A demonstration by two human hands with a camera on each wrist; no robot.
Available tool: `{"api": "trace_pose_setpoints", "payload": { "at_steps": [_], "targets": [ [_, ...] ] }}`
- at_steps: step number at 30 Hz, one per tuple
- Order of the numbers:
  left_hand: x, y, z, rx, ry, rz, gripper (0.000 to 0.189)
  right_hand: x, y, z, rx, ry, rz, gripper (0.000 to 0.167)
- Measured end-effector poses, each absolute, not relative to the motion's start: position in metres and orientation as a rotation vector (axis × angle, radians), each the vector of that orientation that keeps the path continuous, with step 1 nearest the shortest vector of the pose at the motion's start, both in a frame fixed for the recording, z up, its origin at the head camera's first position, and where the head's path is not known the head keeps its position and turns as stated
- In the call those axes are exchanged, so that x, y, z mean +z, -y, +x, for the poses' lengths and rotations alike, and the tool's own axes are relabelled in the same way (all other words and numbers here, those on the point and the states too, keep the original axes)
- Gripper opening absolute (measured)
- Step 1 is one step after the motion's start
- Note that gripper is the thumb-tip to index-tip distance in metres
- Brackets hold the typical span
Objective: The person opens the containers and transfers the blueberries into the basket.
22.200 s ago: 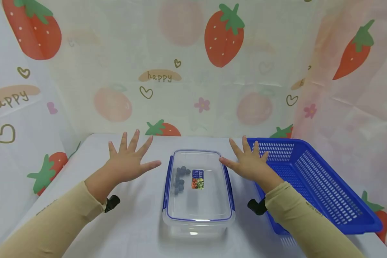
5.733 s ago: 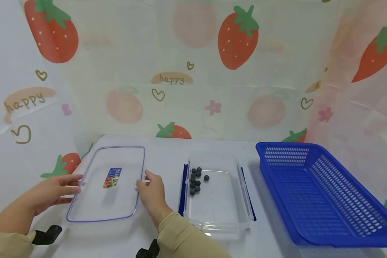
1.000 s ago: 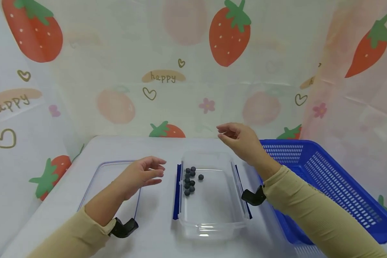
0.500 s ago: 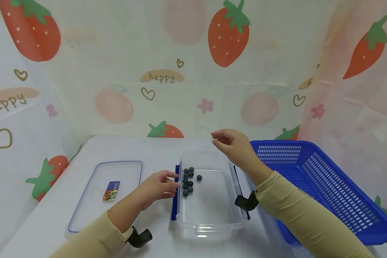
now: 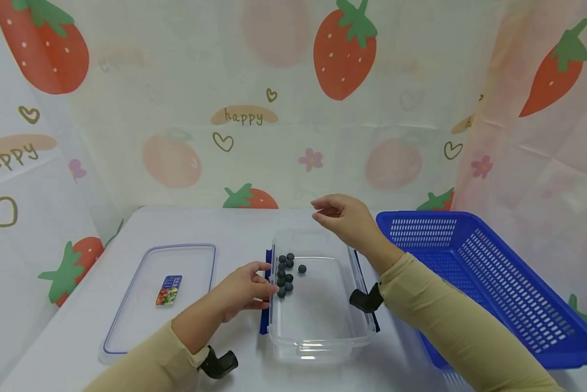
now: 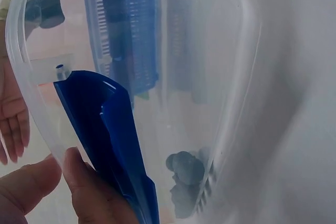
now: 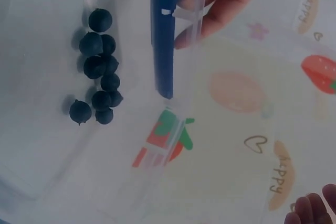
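A clear rectangular plastic container [image 5: 321, 345] with blue side latches stands uncovered on the white table. Several blueberries [image 5: 289, 278] lie along its left inner side, one slightly apart; they show large in the right wrist view as dark blueberries [image 7: 94, 67]. My left hand [image 5: 244, 289] grips the left rim, thumb over the edge and fingers outside by the hanging blue latch [image 6: 107, 129]. Above the far right part of the container hovers my right hand [image 5: 354, 226], fingers loosely bent, holding nothing. The clear lid [image 5: 187, 261] lies flat at the left.
A blue perforated basket [image 5: 511, 267] stands close to the container's right, partly behind my right forearm. My left forearm passes over the lid's near right corner. A printed strawberry curtain [image 5: 254, 158] closes off the back and sides of the table.
Earlier the lid was on the container, then both hands carried it left; now it lies there. In the last second my left hand has moved right onto the container's rim; my right hand drifted slightly left.
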State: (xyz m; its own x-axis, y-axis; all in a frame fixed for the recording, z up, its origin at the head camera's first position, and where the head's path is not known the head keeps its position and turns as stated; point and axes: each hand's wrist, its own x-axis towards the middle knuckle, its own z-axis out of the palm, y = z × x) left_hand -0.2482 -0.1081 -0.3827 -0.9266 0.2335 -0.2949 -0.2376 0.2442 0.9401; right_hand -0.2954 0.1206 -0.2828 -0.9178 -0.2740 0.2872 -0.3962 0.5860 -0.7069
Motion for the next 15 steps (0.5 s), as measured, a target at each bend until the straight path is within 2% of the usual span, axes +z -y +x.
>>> {"api": "trace_pose_setpoints", "payload": {
  "at_steps": [15],
  "targets": [
    [-0.381,0.114,-0.245,1.709,-2.14,0.008,0.062,-0.297,-0.104,-0.327,1.232,2.811,0.555,0.029]
  ]
}}
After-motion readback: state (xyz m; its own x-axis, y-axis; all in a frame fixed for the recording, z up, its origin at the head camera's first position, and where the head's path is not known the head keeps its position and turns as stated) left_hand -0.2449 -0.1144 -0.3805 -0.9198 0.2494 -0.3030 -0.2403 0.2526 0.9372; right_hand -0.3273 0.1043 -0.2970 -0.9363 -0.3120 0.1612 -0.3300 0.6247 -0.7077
